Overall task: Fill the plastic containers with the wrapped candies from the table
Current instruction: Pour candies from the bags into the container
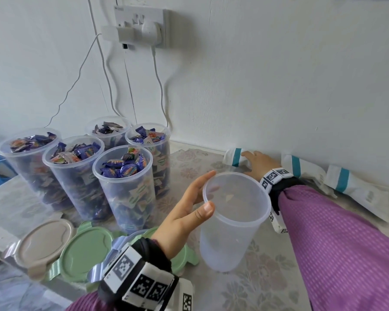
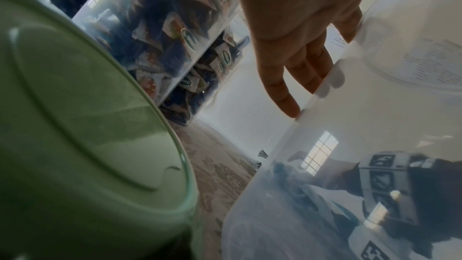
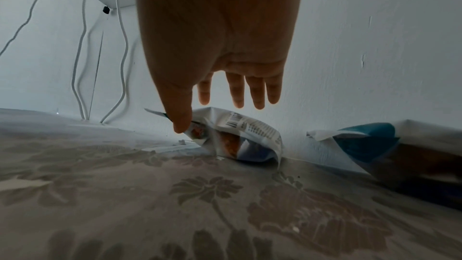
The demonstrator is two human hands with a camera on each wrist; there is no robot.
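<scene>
Head view high, facing down at table and wall, wrist views low, close, sharing the tablecloth.

Five filled containers, one empty container, three bags

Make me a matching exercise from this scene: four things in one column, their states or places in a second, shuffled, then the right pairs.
Things
1. empty container
2. five containers
3. lids
4. right hand

States or places
A. lying flat at the near table edge
B. full of wrapped candies, no lids on
C. reaching to a white and teal bag by the wall
D. held at the rim by the left hand

Pairs: 1-D, 2-B, 3-A, 4-C
</scene>
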